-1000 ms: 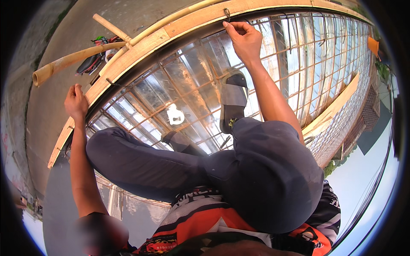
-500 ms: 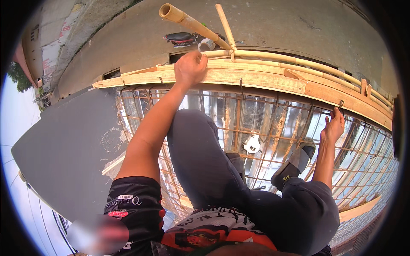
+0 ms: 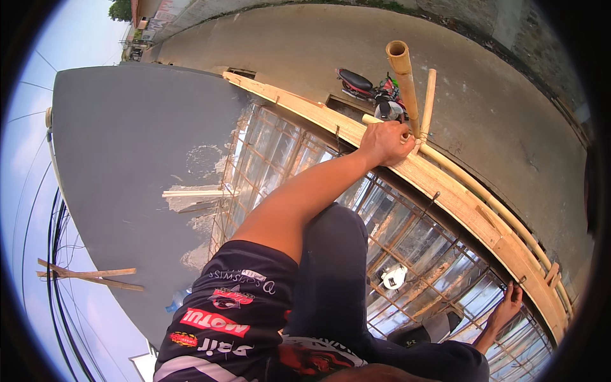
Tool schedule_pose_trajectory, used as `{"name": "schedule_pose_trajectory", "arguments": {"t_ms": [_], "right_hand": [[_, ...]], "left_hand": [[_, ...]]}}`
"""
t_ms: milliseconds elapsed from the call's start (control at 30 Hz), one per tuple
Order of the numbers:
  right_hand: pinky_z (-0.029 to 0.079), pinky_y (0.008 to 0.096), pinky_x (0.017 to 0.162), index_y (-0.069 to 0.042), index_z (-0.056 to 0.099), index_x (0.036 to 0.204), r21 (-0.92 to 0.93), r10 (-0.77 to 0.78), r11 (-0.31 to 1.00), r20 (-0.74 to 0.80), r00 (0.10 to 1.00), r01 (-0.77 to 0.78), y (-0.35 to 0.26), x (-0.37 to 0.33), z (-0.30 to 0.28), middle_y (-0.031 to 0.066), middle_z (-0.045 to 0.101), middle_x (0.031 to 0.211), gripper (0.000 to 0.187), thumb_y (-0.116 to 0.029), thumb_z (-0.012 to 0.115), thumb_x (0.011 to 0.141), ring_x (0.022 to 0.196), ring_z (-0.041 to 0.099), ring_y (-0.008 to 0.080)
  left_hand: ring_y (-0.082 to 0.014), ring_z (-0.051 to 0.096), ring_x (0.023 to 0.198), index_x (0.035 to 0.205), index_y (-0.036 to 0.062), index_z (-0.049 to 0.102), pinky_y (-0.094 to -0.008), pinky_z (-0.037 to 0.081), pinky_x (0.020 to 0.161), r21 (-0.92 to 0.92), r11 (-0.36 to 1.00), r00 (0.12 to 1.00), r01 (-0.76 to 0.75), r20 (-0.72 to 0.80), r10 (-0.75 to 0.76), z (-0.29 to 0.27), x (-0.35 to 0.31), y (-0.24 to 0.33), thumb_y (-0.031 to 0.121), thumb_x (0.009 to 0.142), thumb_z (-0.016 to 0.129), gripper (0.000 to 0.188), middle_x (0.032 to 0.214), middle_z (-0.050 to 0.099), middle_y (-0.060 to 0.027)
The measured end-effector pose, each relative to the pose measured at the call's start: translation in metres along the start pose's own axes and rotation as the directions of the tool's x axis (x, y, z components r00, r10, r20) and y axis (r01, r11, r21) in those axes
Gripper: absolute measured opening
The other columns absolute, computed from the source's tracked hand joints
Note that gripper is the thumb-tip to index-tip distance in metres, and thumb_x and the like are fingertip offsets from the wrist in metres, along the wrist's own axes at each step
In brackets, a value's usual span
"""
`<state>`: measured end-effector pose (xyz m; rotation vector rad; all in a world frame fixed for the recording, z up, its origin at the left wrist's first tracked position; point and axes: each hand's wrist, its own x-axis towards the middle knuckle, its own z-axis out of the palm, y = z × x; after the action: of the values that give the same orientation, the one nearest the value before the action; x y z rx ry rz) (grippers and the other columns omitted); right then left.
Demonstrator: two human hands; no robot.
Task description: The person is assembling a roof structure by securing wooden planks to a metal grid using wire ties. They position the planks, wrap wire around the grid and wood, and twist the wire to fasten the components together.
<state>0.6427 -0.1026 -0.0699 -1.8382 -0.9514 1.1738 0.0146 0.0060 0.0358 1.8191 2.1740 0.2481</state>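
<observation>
My left arm reaches forward across my raised knee. At the far side, my left hand (image 3: 386,144) is closed over the top edge of a long wooden plank (image 3: 445,181), close to where the bamboo poles (image 3: 402,79) cross. Farther right, my right hand (image 3: 506,308) is at the plank's inner side, its fingertips drawn together just under a bent metal rod end (image 3: 522,280). What those fingers pinch is too small to make out. Another bent rod (image 3: 435,198) sticks up against the plank between my hands.
Below me a rusty rebar grid (image 3: 382,245) lies over shiny corrugated sheets, with a white round object (image 3: 394,276) among the bars. A grey wall slab (image 3: 133,172) stands left, cables (image 3: 56,254) beyond it. Past the plank, a motorcycle (image 3: 359,83) stands on the street below.
The view has swung left, so the plank now slants down to the right. My left hand sits nearer the bamboo crossing. My right hand stays by the same bent rod.
</observation>
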Motion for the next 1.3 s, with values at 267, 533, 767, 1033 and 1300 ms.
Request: {"name": "schedule_pose_trajectory", "arguments": {"t_ms": [267,533,767,1033,1300], "right_hand": [[0.047,0.0238,0.069,0.0,0.076,0.099,-0.086,-0.209,0.976,-0.094,0.973,0.202,-0.017,0.003,0.042,-0.0011,0.074,0.085,0.012,-0.01,0.082,0.1,0.074,0.059,0.0043],[0.053,0.0275,0.077,0.001,0.078,0.099,0.167,0.025,0.984,0.242,0.97,-0.067,-0.046,0.008,0.009,0.0017,0.076,0.088,0.021,-0.018,0.087,0.097,0.082,0.066,0.0091],[0.052,0.0334,0.071,-0.001,0.072,0.104,-0.164,-0.07,0.981,0.218,0.973,0.107,-0.04,-0.003,0.023,0.0109,0.073,0.089,0.048,-0.036,0.097,0.083,0.082,0.065,0.0184],[0.059,0.0364,0.08,0.005,0.064,0.13,-0.149,-0.455,0.883,-0.042,0.89,0.445,-0.027,-0.029,0.024,0.0205,0.07,0.123,0.049,-0.015,0.084,0.09,0.094,0.074,0.0273],[0.06,0.032,0.08,0.001,0.077,0.118,0.161,-0.148,0.975,-0.045,0.988,0.153,-0.032,-0.026,0.008,0.0127,0.081,0.105,0.02,-0.012,0.073,0.104,0.092,0.078,0.018]], "left_hand": [[-0.0305,0.077,0.091,0.116,0.0057,0.079,-0.0433,0.058,0.083,0.068,0.993,0.995,0.097,-0.009,-0.096,0.033,-0.012,-0.019,0.04,0.108,0.064,0.038,0.099,0.079,-0.0164],[-0.026,0.069,0.1,0.111,0.0049,0.078,-0.0381,0.055,0.086,0.103,0.871,0.841,-0.48,-0.231,0.49,-0.001,-0.039,0.114,0.013,0.104,0.077,0.01,0.104,0.075,-0.0085],[-0.0309,0.068,0.097,0.103,0.0023,0.074,-0.0425,0.053,0.087,-0.29,0.564,0.566,-0.773,0.086,0.82,0.035,-0.126,0.265,0.001,0.089,0.08,0.015,0.1,0.072,-0.0131],[-0.0303,0.072,0.104,0.133,-0.0004,0.072,-0.0416,0.055,0.097,-0.699,0.689,0.926,0.194,0.363,0.107,0.166,-0.161,0.365,0.03,0.107,0.07,0.04,0.114,0.074,-0.0152],[-0.023,0.073,0.086,0.124,0.0014,0.08,-0.0379,0.056,0.079,-0.458,0.885,0.957,-0.082,0.213,0.199,0.213,-0.148,0.389,0.038,0.108,0.072,0.041,0.108,0.079,-0.0169]]}}
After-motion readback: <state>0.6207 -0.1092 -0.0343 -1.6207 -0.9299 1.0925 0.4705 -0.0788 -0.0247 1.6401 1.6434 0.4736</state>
